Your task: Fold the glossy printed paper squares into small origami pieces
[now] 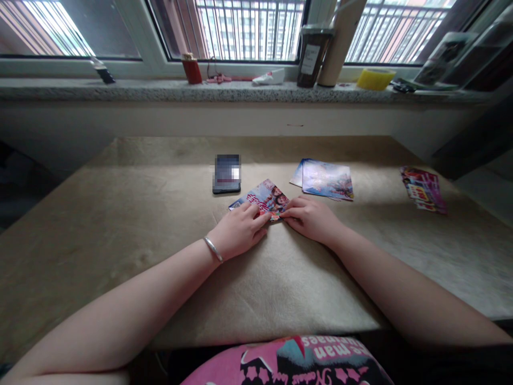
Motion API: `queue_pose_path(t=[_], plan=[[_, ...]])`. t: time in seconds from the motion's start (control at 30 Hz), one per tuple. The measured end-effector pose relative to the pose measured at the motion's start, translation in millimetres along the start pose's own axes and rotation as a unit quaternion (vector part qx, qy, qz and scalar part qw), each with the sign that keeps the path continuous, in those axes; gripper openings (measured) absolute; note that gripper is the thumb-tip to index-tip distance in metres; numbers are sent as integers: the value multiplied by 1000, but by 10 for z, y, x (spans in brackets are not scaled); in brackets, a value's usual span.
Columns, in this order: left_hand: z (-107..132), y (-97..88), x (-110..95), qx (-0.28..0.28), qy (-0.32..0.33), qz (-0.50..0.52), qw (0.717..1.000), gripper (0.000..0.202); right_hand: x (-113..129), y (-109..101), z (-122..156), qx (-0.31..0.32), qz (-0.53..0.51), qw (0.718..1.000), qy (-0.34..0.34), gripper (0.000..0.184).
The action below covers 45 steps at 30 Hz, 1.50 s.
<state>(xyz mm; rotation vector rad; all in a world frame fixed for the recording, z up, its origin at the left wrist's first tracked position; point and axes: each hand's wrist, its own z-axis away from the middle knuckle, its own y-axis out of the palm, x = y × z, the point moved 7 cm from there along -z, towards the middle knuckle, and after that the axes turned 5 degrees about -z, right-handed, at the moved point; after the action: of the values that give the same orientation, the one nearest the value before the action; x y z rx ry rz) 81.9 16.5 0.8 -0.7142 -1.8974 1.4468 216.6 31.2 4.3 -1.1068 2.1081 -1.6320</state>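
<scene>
Printed card (267,195): found lying flat on the tabletop (120,224), centre of frame.
Left hand (239,231): laid open, fingers pressed on the card's near left edge; a bangle (213,249) is worn at the wrist.
Right hand (311,218): fingers curled at the card's near corner; a pinch cannot be confirmed.
Smartphone (226,174): noted just upper left of the card.
Card pile (326,180): upper right, apart.
Leaflet (424,189): far right.

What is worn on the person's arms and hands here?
Both forearms are bare: no sleeves or gloves in view. A plain silver bangle circles the wrist of the left hand; the right hand shows no ring, watch or band.
</scene>
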Motion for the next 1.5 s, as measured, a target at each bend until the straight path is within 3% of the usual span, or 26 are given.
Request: queue_pose_path(t=[0.63, 0.93, 1.3, 1.5], plan=[[-30, 12, -67, -3, 23, 13, 1000, 38, -24, -20, 11, -19, -25, 1000, -2, 18], [-2, -12, -95, 11, 45, 20, 999, 48, -71, -31, 15, 22, -31, 999, -2, 22], [17, -5, -88, 18, 44, 22, 999, 52, 153, -10, -4, 26, 17, 995, -90, 22], [30, -52, -91, 34, 63, 29, 997, 53, 123, 13, -12, 21, -1, 996, -82, 24]])
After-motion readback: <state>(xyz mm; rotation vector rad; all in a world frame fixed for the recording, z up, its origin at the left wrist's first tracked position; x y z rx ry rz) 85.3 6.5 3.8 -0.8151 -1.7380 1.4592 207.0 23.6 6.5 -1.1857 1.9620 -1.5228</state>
